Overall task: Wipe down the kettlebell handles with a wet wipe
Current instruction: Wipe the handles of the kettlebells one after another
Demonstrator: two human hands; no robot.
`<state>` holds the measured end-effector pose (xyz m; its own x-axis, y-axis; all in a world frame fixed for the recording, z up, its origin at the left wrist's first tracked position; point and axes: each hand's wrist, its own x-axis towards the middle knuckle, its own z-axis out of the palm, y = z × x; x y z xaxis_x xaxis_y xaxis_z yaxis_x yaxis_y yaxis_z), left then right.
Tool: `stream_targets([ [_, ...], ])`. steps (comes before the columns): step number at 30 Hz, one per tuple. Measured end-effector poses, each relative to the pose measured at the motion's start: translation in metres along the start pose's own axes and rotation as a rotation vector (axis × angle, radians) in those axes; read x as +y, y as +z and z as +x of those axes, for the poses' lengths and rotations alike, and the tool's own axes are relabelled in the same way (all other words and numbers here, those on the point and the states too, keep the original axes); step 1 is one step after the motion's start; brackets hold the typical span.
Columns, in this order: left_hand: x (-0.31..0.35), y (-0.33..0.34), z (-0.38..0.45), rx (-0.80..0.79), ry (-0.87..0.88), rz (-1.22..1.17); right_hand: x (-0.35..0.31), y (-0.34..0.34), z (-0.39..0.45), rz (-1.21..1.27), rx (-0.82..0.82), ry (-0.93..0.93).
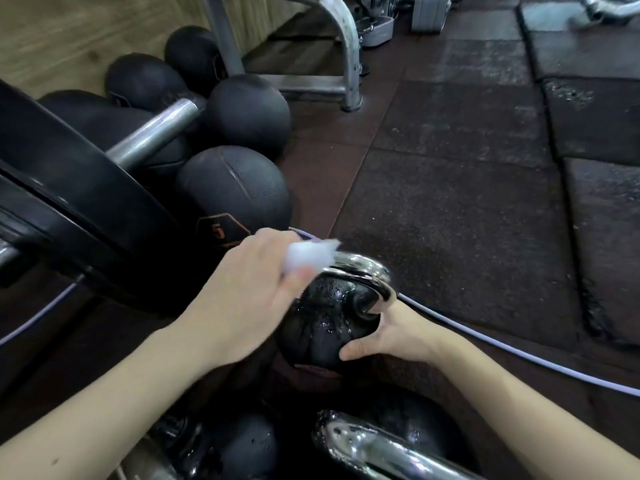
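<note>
Wiping underway: left hand (252, 289) pinched the wet wipe (308, 258) against the kettlebell (322, 323) handle (363, 271) — right hand (391, 332) gripped its body. Next, likely the handle's far curve.

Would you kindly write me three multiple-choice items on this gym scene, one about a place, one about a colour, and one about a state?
1. Where is the wipe?
A. on the floor
B. on the kettlebell's handle
C. on a medicine ball

2. What colour is the cable across the floor?
A. red
B. green
C. pale lilac

3. What is the right hand doing?
A. holding the kettlebell body
B. hanging free
C. holding the wipe

Answers: 1 B, the left hand holds the white wipe against the chrome handle. 2 C, the cable runs pale lilac past the kettlebell. 3 A, its fingers and thumb curl round the black body.
</note>
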<state>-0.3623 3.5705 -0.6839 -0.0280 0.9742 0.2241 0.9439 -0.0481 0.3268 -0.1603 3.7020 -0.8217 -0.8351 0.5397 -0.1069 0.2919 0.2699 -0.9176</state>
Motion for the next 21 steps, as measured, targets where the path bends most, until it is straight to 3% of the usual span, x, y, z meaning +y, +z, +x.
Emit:
stream_targets([
  [2, 0.013, 0.007, 0.006, -0.005, 0.126, 0.256, 0.000, 0.000, 0.000, 0.003, 0.002, -0.004],
  [4, 0.036, 0.022, 0.024, -0.033, 0.142, 0.503, -0.004, -0.002, -0.001, 0.024, -0.011, 0.000],
  [7, 0.055, 0.034, 0.041, -0.080, 0.331, 0.629, -0.013, -0.006, -0.004, -0.039, -0.021, -0.017],
  [11, 0.045, 0.010, 0.053, -0.179, 0.375, 0.472, -0.011, -0.005, -0.003, -0.013, 0.007, -0.012],
  [15, 0.023, -0.009, 0.049, -0.289, 0.073, 0.187, -0.006, -0.002, -0.001, 0.065, -0.030, 0.070],
  [17, 0.009, -0.012, 0.038, -0.236, -0.064, 0.043, -0.005, -0.001, -0.002, 0.053, -0.020, 0.064],
  [21, -0.016, -0.010, -0.001, -0.168, -0.124, -0.135, 0.000, -0.001, 0.000, 0.032, -0.017, 0.042],
])
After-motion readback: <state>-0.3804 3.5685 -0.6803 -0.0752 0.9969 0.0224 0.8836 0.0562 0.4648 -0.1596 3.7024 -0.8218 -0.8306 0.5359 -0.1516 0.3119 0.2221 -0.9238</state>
